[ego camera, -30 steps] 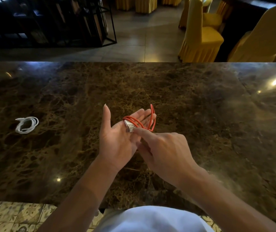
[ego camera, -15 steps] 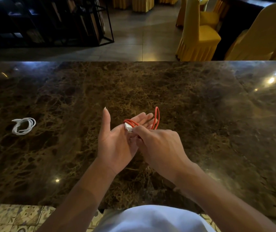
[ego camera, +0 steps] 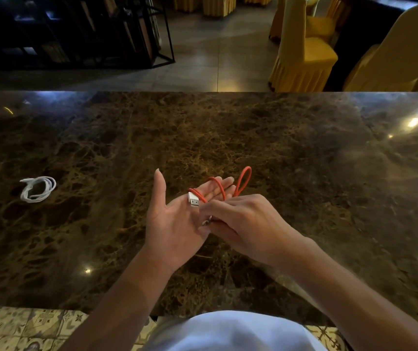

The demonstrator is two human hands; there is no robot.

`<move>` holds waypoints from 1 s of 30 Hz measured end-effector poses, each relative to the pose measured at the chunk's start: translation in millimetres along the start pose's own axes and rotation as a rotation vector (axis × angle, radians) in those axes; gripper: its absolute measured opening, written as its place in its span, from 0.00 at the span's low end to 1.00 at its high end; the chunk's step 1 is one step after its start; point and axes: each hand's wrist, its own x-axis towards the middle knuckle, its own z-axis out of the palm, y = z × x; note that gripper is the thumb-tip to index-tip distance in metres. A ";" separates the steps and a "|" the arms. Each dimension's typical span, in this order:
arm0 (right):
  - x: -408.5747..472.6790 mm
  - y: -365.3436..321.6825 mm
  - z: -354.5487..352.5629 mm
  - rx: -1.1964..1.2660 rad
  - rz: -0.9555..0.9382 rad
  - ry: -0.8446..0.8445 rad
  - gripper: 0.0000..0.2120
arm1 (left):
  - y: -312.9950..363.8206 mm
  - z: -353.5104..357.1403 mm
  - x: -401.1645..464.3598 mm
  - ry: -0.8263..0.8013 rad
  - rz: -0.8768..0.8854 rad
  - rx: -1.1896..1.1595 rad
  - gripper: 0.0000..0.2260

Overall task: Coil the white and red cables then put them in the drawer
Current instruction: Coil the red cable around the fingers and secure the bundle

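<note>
Now red cable (ego camera: pixel 219 187) looser, plug (ego camera: pixel 193 199) exposed.

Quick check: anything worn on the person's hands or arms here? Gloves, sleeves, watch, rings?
Nothing worn that shows. The left hand and right hand are bare, with no gloves, and no rings visible. Both forearms are uncovered up to the frame edge, with no sleeves, watch or bands. The left thumbnail looks long and pointed. A white garment covers the torso at the bottom of the view.

Dark brown marble table (ego camera: pixel 253 138) before me, glossy, light spots reflected. White cable (ego camera: pixel 38 189) coiled, lying directly on it at my far left.
</note>
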 end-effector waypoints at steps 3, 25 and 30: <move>-5.4 -0.7 -0.9 0.075 -0.035 0.021 0.06 | -1.4 1.0 -1.5 -0.013 -0.010 -0.021 0.50; -23.0 26.2 2.1 0.272 0.333 0.504 0.12 | 2.2 10.3 -8.4 0.088 0.222 0.189 0.31; -20.0 40.0 -3.9 0.307 0.439 0.424 0.08 | 5.6 11.0 -10.2 0.067 0.189 0.155 0.30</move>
